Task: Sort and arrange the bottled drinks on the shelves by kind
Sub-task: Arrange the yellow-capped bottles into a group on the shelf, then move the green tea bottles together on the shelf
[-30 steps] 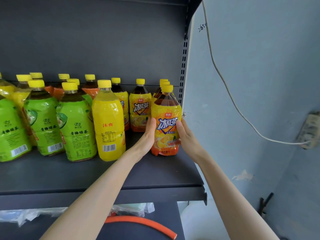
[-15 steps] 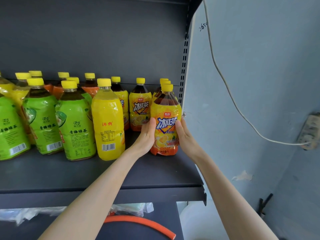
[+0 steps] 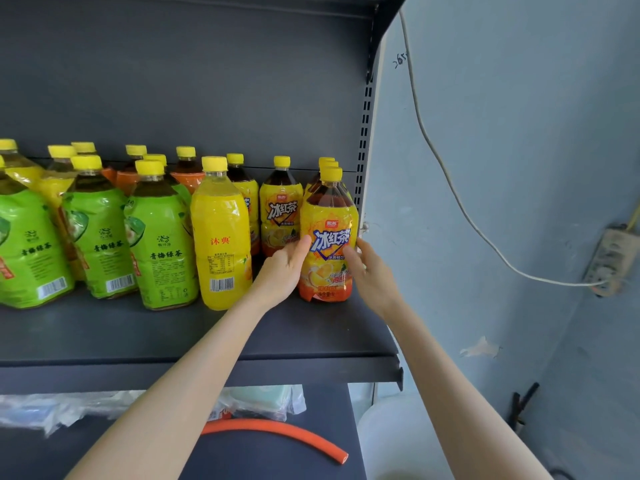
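Your right hand has slid its fingers forward across the glossy label; both grips, your left hand too, clasp the plump iced tea bottle (yellow-capped plastic), upright at the matte shelf's right end.

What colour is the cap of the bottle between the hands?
Yellow, on the dark iced tea bottle with the yellow-orange label; the head view shows it.

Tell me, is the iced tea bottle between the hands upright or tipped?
Upright: the iced tea bottle stands on its base on the shelf, cap straight above.
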The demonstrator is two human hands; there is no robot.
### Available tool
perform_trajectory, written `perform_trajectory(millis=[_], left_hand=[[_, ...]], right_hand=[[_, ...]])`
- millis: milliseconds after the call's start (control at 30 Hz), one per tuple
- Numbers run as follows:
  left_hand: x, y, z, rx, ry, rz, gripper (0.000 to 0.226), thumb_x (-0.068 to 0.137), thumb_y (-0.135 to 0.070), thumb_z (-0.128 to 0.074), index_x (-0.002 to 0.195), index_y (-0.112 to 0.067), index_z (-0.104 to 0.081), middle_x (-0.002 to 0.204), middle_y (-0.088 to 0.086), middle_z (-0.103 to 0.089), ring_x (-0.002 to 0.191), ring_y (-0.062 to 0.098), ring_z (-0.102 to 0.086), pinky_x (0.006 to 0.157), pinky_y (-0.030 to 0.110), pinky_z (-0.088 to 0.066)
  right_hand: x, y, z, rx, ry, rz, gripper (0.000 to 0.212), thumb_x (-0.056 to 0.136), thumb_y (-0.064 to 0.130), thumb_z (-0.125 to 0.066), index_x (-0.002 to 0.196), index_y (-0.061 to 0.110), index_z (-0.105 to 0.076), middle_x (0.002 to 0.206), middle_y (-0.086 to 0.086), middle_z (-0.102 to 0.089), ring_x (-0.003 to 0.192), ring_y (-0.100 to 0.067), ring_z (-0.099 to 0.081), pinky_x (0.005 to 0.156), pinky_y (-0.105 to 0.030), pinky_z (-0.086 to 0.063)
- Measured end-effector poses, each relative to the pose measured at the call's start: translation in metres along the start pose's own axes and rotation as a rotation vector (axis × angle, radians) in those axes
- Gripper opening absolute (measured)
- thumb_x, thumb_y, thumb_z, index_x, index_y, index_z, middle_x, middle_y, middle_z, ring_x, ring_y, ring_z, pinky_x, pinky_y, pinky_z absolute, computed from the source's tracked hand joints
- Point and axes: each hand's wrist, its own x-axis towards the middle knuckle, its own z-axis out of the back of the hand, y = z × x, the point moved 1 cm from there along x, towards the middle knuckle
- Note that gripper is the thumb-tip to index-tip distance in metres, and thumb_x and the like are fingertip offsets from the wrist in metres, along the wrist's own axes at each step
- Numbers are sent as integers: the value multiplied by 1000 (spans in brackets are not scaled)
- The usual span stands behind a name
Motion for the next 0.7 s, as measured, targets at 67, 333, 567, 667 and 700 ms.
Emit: perform_trajectory(millis=[67,333,567,667,700], left_hand=[[-15,-4,5,175,-85,-19,44,96,-44,-39,126,-16,-55,120,2,-64,108,18,-58,85,24,-44],[-79,-13,46,381,-268,-180,20,92,-29,-55,99,-17,-69,85,-4,-69,75,10,-63,72,30,-53],[-100,3,124,312,-427,-241,15,89,-24,-60,91,-13,-71,78,-3,-71,73,8,-66,66,30,-55],[-105,25,154,250,-491,-224,12,89,-21,-60,91,-14,-69,77,-7,-69,72,1,-63,65,11,-47],[-105,34,163,218,-506,-217,12,89,-23,-60,91,-14,-68,78,-9,-67,74,-1,-61,65,6,-44]], right_hand=[[-15,3,3,-101,-32,-19,47,100,30,-47,143,13,-38,131,-5,-58,116,-23,-58,90,-31,-47],[-45,24,-13,-341,-168,186,26,93,26,-57,114,11,-64,113,-3,-67,91,-19,-63,78,-31,-51],[-33,64,-70,-315,-155,331,18,94,21,-57,105,11,-68,100,-1,-69,80,-9,-61,66,-10,-46],[-26,76,-104,-286,-182,377,17,93,21,-60,103,11,-68,100,-2,-69,82,-10,-61,72,-21,-52],[-24,79,-116,-271,-203,377,19,92,23,-61,105,11,-67,101,-3,-68,85,-11,-61,74,-27,-53]])
